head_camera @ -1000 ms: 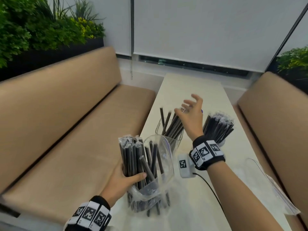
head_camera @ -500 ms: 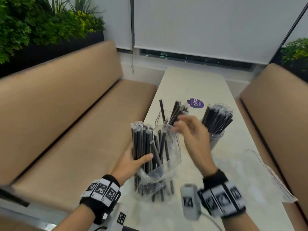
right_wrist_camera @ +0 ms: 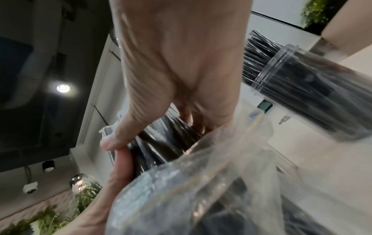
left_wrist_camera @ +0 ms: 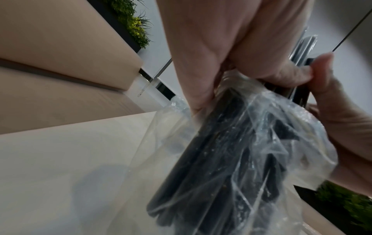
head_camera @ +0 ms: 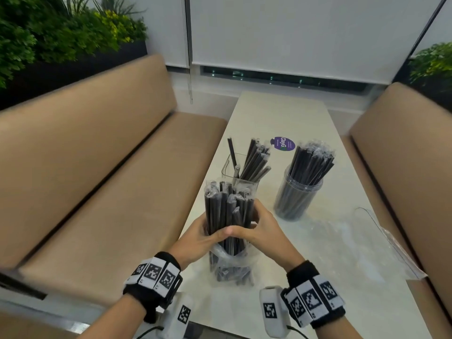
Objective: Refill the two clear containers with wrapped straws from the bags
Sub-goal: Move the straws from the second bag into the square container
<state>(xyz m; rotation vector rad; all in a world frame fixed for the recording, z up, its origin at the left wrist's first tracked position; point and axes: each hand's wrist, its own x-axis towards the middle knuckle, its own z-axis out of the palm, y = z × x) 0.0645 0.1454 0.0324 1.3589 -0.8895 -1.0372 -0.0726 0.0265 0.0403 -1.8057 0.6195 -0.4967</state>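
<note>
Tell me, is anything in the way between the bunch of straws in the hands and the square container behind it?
Nothing visible blocks the way. Both the left hand and right hand grip the straw bundle, whose lower ends sit in the bag. The square container stands right behind, open-topped and partly filled.

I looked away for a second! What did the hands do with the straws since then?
The right hand came back from the square container and took hold of the straw bundle in the bag, joining the left hand, which kept its grip. The round jar and empty bag stayed put.
</note>
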